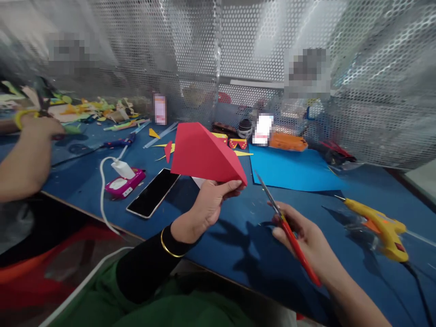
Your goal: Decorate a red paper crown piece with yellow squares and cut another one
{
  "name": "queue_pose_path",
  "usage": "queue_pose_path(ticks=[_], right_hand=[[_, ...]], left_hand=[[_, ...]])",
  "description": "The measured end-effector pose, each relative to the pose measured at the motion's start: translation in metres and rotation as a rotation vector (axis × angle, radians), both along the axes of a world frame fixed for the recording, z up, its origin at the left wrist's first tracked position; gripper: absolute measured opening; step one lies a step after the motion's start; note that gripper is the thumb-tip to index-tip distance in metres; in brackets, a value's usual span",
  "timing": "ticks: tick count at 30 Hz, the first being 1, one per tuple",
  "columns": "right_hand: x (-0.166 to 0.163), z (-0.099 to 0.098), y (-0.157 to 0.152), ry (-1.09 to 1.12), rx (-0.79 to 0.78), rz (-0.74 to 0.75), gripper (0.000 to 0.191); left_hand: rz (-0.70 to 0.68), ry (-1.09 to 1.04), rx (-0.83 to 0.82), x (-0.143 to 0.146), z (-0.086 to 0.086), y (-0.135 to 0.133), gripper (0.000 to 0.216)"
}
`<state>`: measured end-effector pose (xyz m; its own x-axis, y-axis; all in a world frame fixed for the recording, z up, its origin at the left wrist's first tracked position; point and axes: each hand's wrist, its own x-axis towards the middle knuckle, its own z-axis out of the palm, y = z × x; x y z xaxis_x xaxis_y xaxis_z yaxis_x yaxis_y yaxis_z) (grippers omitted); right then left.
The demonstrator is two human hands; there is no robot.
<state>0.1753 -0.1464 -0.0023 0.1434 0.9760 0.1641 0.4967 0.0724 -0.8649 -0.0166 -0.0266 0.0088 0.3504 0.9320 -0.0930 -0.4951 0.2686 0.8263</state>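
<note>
My left hand [209,204] pinches the lower edge of a folded red paper sheet [200,152] and holds it up above the blue table [238,245]. My right hand [303,238] grips red-handled scissors [288,229], whose blades point up and left toward the paper's right corner without touching it. A black sleeve and a gold bangle are on my left wrist.
A blue paper sheet [293,170] lies behind the scissors. A yellow glue gun [379,227] rests at right. A black phone [154,192], a pink device with white charger [123,180] and paper scraps lie at left. A co-worker's arm [23,159] works at far left. Perforated metal screens stand behind.
</note>
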Motion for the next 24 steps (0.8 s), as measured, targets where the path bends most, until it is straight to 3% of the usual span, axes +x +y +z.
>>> queue_pose_path(ticks=[5, 10, 24], right_hand=[[-0.002, -0.002, -0.029, -0.267, -0.127, 0.018, 0.058], [-0.003, 0.001, -0.048, -0.387, -0.154, -0.04, 0.059], [-0.02, 0.008, -0.061, -0.365, -0.159, -0.038, 0.056]], left_hand=[[-0.019, -0.019, -0.067, -0.003, -0.004, -0.014, 0.021], [-0.05, -0.057, -0.113, -0.002, -0.006, -0.021, 0.019], [-0.141, -0.006, -0.158, 0.001, -0.013, -0.036, 0.017]])
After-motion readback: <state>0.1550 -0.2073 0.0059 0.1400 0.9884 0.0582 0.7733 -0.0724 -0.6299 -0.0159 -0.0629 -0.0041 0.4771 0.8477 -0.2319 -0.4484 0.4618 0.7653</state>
